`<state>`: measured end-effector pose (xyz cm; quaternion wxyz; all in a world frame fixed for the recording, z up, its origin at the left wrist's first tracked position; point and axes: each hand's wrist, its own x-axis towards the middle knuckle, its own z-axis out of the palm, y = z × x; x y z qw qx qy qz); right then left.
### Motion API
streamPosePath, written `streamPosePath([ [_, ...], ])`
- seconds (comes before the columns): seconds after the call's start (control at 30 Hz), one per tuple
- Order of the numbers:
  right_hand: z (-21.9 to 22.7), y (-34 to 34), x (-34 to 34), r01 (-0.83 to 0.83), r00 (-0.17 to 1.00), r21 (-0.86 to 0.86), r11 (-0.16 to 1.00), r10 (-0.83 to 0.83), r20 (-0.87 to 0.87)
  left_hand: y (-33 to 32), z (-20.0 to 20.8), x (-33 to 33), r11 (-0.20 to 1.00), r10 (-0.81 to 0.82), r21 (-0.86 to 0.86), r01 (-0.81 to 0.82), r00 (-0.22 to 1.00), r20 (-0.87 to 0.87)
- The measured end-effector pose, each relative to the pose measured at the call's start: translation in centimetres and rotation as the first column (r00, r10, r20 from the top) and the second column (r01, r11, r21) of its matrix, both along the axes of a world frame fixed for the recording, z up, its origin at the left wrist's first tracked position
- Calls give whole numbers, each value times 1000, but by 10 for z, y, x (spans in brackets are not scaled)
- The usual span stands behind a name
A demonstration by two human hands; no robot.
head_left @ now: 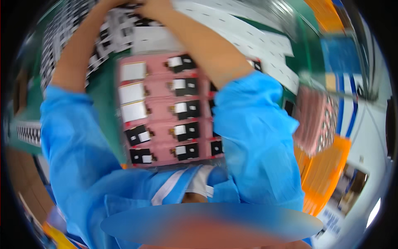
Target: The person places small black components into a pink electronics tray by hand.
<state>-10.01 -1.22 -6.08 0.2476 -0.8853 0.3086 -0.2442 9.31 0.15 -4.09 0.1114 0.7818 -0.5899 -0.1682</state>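
Observation:
Both arms reach to the far edge of the view, where my left hand (114,3) and my right hand (155,8) come close together. Their fingers are blurred and partly cut off, so what they hold cannot be made out. Just below them lie white sheets (155,39) and strips with black patches (118,35). Nearer to me is a pink tray (159,120) with rows of small flat parts. Several are black with white squares, such as a black part (186,109); at the left are white rectangular pieces (133,91). My right forearm and sleeve hide part of the tray.
Long white sheets with dark slots (248,35) spread over the green table mat (101,108) at the far right. A stack of pink trays (315,118) stands at the right, by an orange crate (325,170). A blue bin (340,54) is farther back.

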Motion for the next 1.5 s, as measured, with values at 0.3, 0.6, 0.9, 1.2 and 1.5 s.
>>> streamPosePath([
  [0.3, 1, -5, 28, 4, 1000, 373, 928, 8, -30, 5, 15, 23, 998, -55, -15, 58, 986, 159],
  [0.6, 16, -33, 1, -96, 994, 318, 943, 73, 83, -13, 42, -4, 998, -63, -9, 65, 987, 148],
  [0.9, 94, 17, -93, -299, 949, 670, 679, 286, 134, 56, 1, 38, 974, 25, -219, 50, 945, 326],
  [1.2, 156, 117, -184, -455, 891, 627, 632, 312, 331, 214, 76, -74, 770, -66, -638, -19, 992, -110],
  [1.5, 178, 175, -189, -493, 810, 618, 613, 582, 69, 355, 64, -157, 878, -284, -471, -88, 695, -660],
])
